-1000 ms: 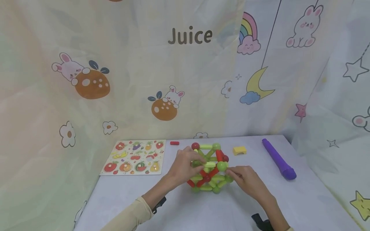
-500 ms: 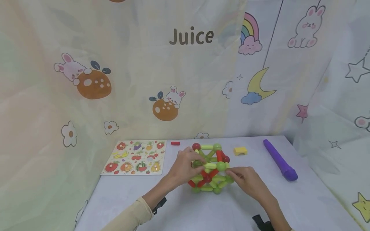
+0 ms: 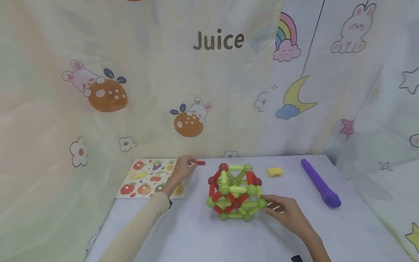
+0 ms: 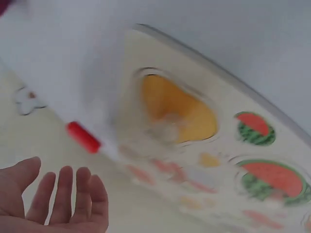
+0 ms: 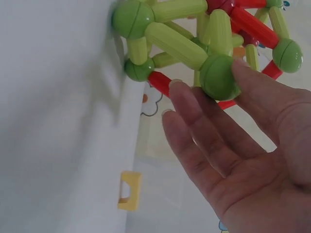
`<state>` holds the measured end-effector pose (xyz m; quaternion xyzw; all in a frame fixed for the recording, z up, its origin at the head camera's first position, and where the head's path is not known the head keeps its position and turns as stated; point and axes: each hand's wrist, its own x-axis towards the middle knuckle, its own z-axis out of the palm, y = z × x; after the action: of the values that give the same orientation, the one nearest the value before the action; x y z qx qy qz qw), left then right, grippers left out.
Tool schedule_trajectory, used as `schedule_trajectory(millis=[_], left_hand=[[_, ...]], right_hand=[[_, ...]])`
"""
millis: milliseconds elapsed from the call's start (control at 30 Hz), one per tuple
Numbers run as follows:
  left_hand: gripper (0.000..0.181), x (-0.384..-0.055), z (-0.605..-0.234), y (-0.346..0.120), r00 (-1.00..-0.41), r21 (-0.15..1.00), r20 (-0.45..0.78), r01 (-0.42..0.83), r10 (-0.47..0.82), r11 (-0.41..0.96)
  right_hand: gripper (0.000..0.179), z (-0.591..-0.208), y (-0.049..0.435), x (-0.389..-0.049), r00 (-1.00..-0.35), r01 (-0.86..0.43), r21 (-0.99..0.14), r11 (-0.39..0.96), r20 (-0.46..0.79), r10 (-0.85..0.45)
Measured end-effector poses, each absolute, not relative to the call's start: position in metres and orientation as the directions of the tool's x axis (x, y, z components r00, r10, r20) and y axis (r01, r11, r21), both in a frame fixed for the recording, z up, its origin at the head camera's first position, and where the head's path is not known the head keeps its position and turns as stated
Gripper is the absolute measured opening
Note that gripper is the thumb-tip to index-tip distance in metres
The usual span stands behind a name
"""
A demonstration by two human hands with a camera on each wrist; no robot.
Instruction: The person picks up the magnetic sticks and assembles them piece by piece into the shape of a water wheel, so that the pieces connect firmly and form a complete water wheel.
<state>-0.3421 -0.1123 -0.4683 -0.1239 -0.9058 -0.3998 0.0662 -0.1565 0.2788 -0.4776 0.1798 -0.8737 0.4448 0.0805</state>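
Observation:
A magnetic ball-and-stick structure (image 3: 237, 189) of green and red balls and rods stands on the table in the head view. At its right side my right hand (image 3: 288, 214) pinches one green ball (image 5: 219, 77) between thumb and forefinger, while the other fingers extend below it. My left hand (image 3: 181, 170) reaches over the fruit board's right edge toward a loose red rod (image 3: 200, 163) at the back of the table. In the left wrist view its fingers are spread and loosely bent, with the red rod (image 4: 83, 137) just beyond the fingertips. No contact with that rod is visible there.
A fruit picture puzzle board (image 3: 122, 194) lies at the back left, partly under my left arm. Right of the structure sits a yellow arch block (image 3: 275, 172). A purple microphone-shaped toy (image 3: 320, 183) lies farther right. A printed curtain (image 3: 147, 91) hangs behind the table.
My left hand has let go of the structure and moved left and back to the loose red rod. The right hand has shifted slightly down, onto a lower green ball.

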Motion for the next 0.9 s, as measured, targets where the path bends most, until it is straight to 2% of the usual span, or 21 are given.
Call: schedule_trajectory(millis=[67,167,367,433,733,900], left_hand=[[0.036,-0.352,-0.481,-0.117,-0.981,0.722,0.132,0.194,0.143,0.664],[0.043,-0.364,-0.496,-0.119,-0.987,0.711,0.08,0.152,0.137,0.687],[0.038,-0.382,-0.516,-0.115,-0.976,0.532,0.126,0.22,0.181,0.818],[0.035,-0.385,-0.518,-0.113,-0.973,0.503,0.151,0.228,0.174,0.834],[0.01,-0.396,-0.523,-0.102,-0.944,0.522,0.278,0.303,0.177,0.797],[0.006,-0.386,-0.523,-0.096,-0.966,0.602,0.215,0.247,0.144,0.759]], right_hand=[[0.039,-0.481,0.277,-0.154,-0.921,-0.389,-0.758,0.524,0.311,-0.234],[0.037,-0.484,0.275,-0.152,-0.918,-0.397,-0.757,0.519,0.32,-0.235],[0.037,-0.488,0.273,-0.15,-0.92,-0.391,-0.769,0.506,0.31,-0.24],[0.037,-0.488,0.274,-0.15,-0.921,-0.387,-0.772,0.504,0.303,-0.244],[0.038,-0.49,0.277,-0.151,-0.935,-0.354,-0.783,0.512,0.277,-0.223],[0.038,-0.491,0.28,-0.154,-0.932,-0.361,-0.777,0.516,0.282,-0.226]])
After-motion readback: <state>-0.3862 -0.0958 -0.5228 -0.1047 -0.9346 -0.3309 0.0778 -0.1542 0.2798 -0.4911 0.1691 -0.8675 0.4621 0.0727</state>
